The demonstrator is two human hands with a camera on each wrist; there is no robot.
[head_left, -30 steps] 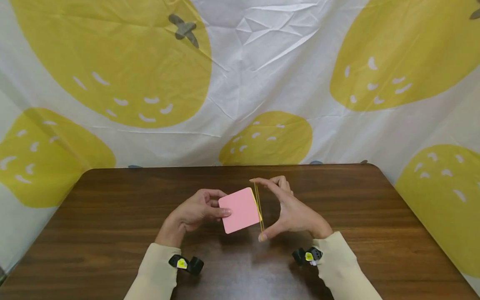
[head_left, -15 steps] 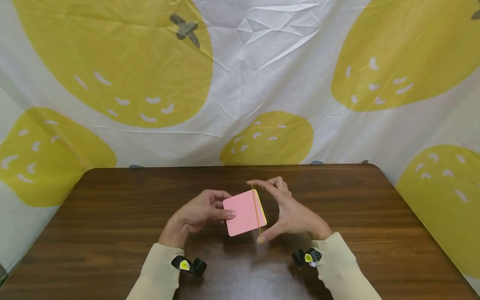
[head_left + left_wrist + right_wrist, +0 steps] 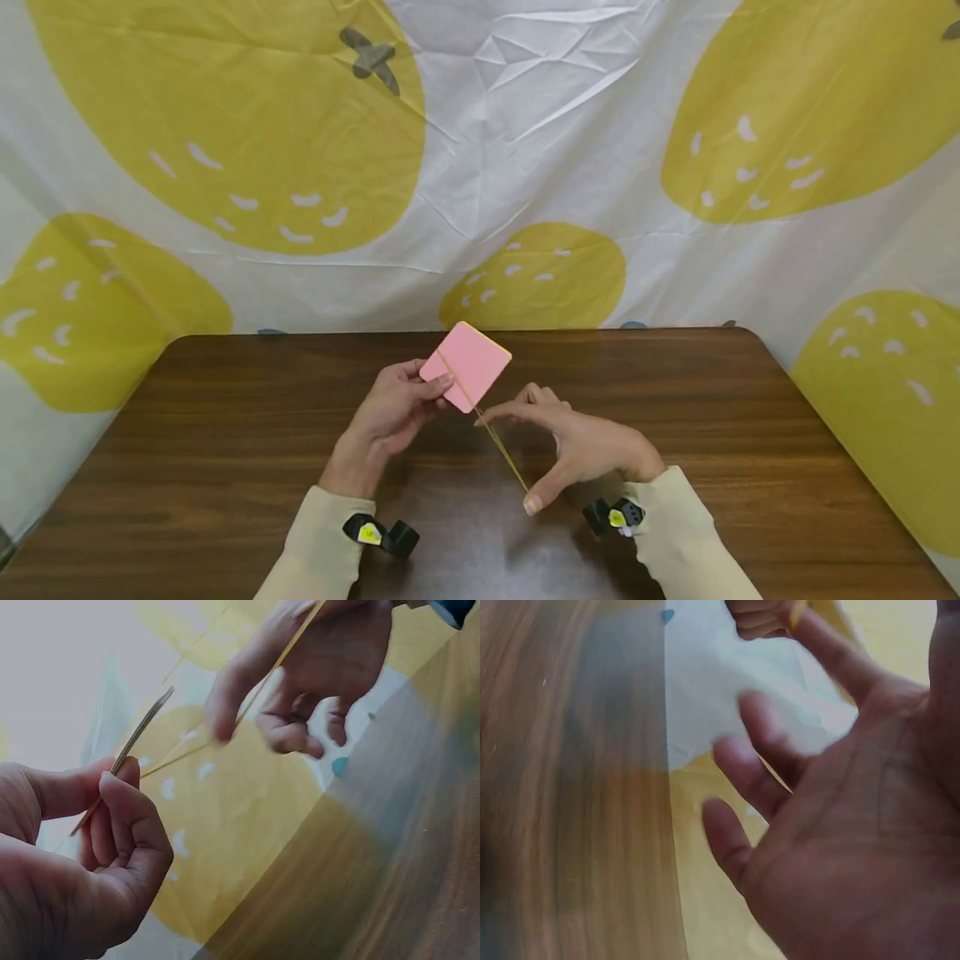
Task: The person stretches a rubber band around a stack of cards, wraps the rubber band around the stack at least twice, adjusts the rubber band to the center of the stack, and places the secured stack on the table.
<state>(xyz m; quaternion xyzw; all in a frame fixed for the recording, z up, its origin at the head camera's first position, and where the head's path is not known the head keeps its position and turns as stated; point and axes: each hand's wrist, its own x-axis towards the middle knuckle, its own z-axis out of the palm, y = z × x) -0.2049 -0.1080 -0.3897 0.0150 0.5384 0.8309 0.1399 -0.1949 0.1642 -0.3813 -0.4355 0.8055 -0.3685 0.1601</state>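
Observation:
My left hand (image 3: 390, 408) pinches thin square cards (image 3: 476, 360) between thumb and fingers. Their top face is pink, with a yellow edge showing behind and rounded corners. In the left wrist view the cards (image 3: 141, 733) appear edge-on. A yellow rubber band (image 3: 504, 452) crosses the pink face near the left thumb and runs down to my right hand (image 3: 588, 446). That hand's thumb and index finger are spread apart, stretching the band between them. In the right wrist view the other fingers of the right hand (image 3: 832, 810) are loosely bent, holding nothing.
Both hands are above a dark brown wooden table (image 3: 225, 433). Behind it hangs a white cloth (image 3: 480, 167) with large yellow fruit shapes. Each wrist wears a small black camera, one at the left sleeve (image 3: 322, 533) and one at the right sleeve (image 3: 686, 517).
The left hand has raised the cards and turned them cornerwise. The band, earlier off the cards' right edge, now slants across their lower-left part. The right hand has dropped slightly and tilted.

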